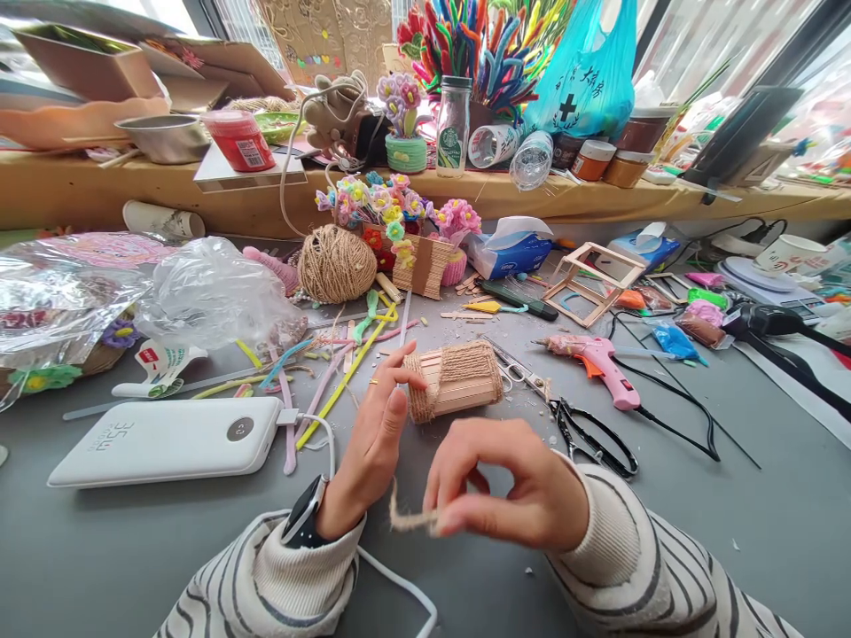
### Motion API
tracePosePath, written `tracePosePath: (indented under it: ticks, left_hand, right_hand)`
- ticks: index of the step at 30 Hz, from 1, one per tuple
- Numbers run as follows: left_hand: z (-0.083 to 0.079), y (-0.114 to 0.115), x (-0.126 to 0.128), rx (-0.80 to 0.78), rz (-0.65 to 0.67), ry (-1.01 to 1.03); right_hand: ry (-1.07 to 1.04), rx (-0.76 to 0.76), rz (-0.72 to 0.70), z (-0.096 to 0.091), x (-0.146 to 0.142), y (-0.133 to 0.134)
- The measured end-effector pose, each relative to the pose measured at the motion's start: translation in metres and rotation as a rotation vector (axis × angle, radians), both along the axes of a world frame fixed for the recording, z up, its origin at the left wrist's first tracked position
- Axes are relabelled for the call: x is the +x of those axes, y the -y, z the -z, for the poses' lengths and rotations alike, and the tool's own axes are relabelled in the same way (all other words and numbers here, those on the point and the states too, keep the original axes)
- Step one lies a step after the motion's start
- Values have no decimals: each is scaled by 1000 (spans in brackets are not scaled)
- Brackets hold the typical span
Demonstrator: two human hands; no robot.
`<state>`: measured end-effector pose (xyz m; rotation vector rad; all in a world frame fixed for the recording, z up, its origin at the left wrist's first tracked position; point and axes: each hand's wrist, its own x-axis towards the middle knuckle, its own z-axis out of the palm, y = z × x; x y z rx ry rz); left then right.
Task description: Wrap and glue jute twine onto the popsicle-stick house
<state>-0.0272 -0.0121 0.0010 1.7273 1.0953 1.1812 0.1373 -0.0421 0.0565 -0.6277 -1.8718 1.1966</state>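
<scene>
A small craft piece of wooden sticks wrapped in jute twine [458, 379] lies on the grey table [698, 523] in front of me. My left hand [372, 447] rests its fingertips against the piece's left end, fingers wrapped round it. Nearer to me, my right hand [511, 487] pinches a short length of jute twine [407, 518] between thumb and fingers, apart from the wrapped piece. Both sleeves are striped, and a dark watch sits on my left wrist.
A white power bank [166, 439] with its cable lies at left. Black scissors [591, 434] and a pink glue gun [598, 359] lie at right. A ball of twine [336, 263], pipe cleaners, plastic bags, a stick frame [595, 279] and a cluttered shelf fill the back.
</scene>
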Motion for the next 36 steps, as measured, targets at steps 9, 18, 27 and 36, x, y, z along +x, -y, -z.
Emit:
tracePosePath:
  ticks: [9,18,27,36]
  left_hand:
    - [-5,-1,1,12,-14,-97]
    - [-5,-2,3,86,-38,-157]
    - [-1,-4,2,42,-47,-101]
    - [-5,0,3,-28,-7,-65]
  right_hand:
    - [-107,-29,758,14,21,-23]
    - [-165,-1,661,7,10,-23]
    - [-160,-86,770,25,30,-29]
    - [-59,-128,737,42,40,-27]
